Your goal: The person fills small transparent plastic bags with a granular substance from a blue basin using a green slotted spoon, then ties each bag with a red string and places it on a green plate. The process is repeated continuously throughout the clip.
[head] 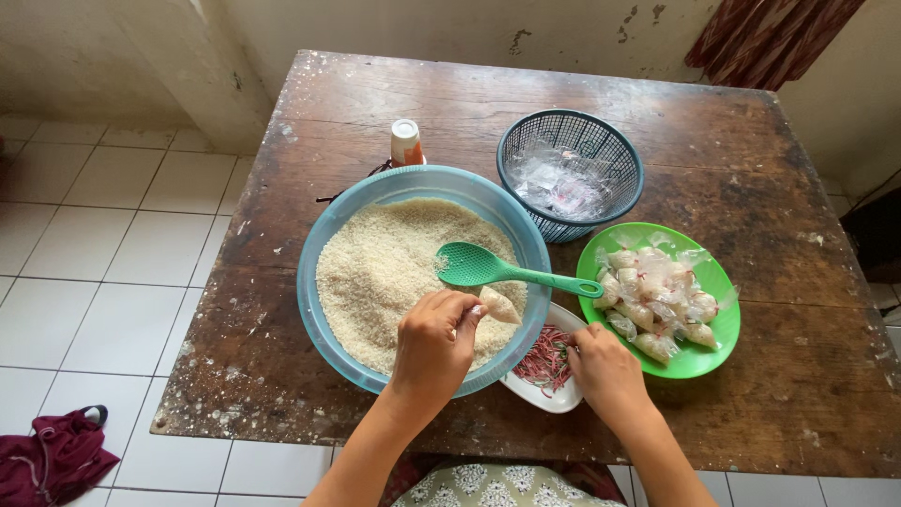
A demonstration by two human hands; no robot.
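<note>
Worn wooden table [732,141] over white tiles. From the head view, the left hand [434,345] pinches a small filled rice bag [500,305] above the blue rice bowl [314,282]; the right hand [605,368] closes its fingertips on rubber bands [544,361] in a white dish [563,402]. Better to keep the bag's neck twisted tight and upright over the bowl.

Your left hand [434,340] pinches a small clear bag of rice [499,304], filled and tapering to a cone, tilted just above the rim of the big blue bowl [324,239]. Your right hand [605,368] reaches into the white dish [563,399], fingertips touching the tangle of red and green rubber bands [544,361] heaped there, just beside the bowl.
</note>
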